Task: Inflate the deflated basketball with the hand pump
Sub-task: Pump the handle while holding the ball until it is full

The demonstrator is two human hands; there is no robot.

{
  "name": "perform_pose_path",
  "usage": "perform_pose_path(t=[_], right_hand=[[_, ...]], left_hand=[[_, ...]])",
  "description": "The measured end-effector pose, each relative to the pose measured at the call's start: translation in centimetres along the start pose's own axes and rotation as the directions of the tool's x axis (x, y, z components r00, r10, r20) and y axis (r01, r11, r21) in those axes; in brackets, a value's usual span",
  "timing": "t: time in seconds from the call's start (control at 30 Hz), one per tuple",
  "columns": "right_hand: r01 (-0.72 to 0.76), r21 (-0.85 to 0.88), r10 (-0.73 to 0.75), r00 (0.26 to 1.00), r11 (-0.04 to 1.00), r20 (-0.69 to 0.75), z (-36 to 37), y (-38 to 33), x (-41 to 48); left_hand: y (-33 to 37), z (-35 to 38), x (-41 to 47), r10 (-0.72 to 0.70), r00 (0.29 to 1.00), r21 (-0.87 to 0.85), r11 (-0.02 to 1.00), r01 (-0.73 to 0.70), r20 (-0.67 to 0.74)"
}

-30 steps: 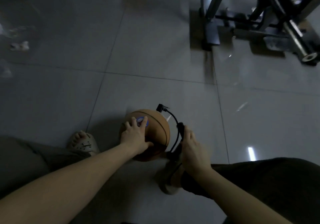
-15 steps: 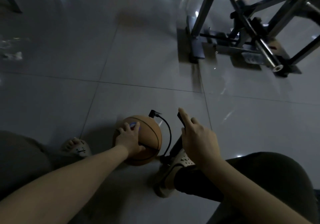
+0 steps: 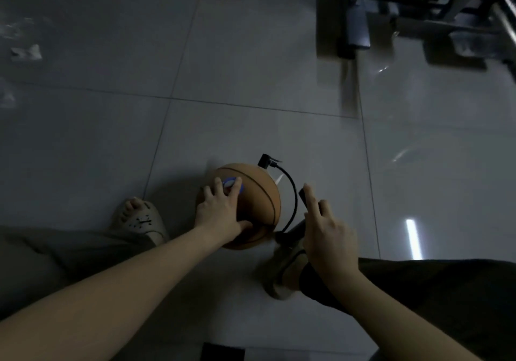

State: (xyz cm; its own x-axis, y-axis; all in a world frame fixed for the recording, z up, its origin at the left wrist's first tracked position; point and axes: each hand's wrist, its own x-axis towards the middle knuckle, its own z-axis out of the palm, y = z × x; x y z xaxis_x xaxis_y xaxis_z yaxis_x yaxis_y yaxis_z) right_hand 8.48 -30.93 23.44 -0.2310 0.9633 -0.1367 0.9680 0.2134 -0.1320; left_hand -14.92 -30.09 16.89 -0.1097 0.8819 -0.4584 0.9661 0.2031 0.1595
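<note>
An orange basketball [image 3: 259,193] with a blue logo sits on the grey tiled floor between my feet. My left hand [image 3: 220,212] lies on its top left with fingers spread, pressing it down. A black hose [image 3: 293,190] arcs from the nozzle [image 3: 265,160] at the ball's far side down to the base of the hand pump [image 3: 293,228], which stands right of the ball. My right hand [image 3: 326,229] grips the pump's black handle [image 3: 303,197], raised, with the index finger stretched along it.
My right foot [image 3: 282,274] in a sandal is planted at the pump's base and my left foot [image 3: 136,218] is left of the ball. A metal exercise frame [image 3: 354,25] stands at the far right. Pale scraps [image 3: 26,53] lie far left.
My right hand has lifted the pump handle from its low position a second ago. The left hand has stayed on the ball.
</note>
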Motion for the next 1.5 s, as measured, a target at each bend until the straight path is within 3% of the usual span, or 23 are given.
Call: perform_pose_path(t=[0.17, 0.37, 0.47, 0.6, 0.9, 1.13, 1.5], right_hand=[[0.052, -0.004, -0.052, 0.997, 0.999, 0.059, 3.1, 0.5, -1.0], [-0.011, 0.023, 0.010, 0.999, 1.000, 0.035, 2.8, 0.2, -0.4], [-0.082, 0.098, 0.079, 0.996, 0.992, 0.037, 1.5, -0.3, 0.4], [-0.079, 0.164, 0.067, 0.995, 0.983, 0.077, -2.2, -1.5, 0.4], [0.055, -0.038, -0.062, 0.973, 0.998, -0.220, -14.2, -1.8, -0.4], [-0.004, 0.047, 0.013, 0.983, 0.999, -0.185, -8.5, -0.8, -0.7], [0.050, 0.018, -0.048, 0.996, 0.999, -0.081, 0.1, 1.2, 1.0]], left_hand=[[0.7, -0.2, 0.7, -0.007, 1.000, 0.026, 1.000, 0.006, 0.018], [1.1, 0.2, 1.0, -0.001, 1.000, 0.051, 0.999, 0.000, 0.031], [1.0, -0.1, 0.5, -0.007, 0.999, 0.053, 0.999, 0.005, 0.043], [0.8, -0.6, 0.3, -0.026, 0.998, 0.036, 0.999, 0.024, 0.058], [0.2, -0.6, 0.2, 0.011, 0.999, 0.016, 1.000, -0.012, 0.042], [0.3, -0.5, 0.4, -0.005, 0.998, 0.024, 1.000, 0.004, 0.063], [0.2, -0.1, 1.1, 0.023, 1.000, 0.037, 0.999, -0.023, 0.007]])
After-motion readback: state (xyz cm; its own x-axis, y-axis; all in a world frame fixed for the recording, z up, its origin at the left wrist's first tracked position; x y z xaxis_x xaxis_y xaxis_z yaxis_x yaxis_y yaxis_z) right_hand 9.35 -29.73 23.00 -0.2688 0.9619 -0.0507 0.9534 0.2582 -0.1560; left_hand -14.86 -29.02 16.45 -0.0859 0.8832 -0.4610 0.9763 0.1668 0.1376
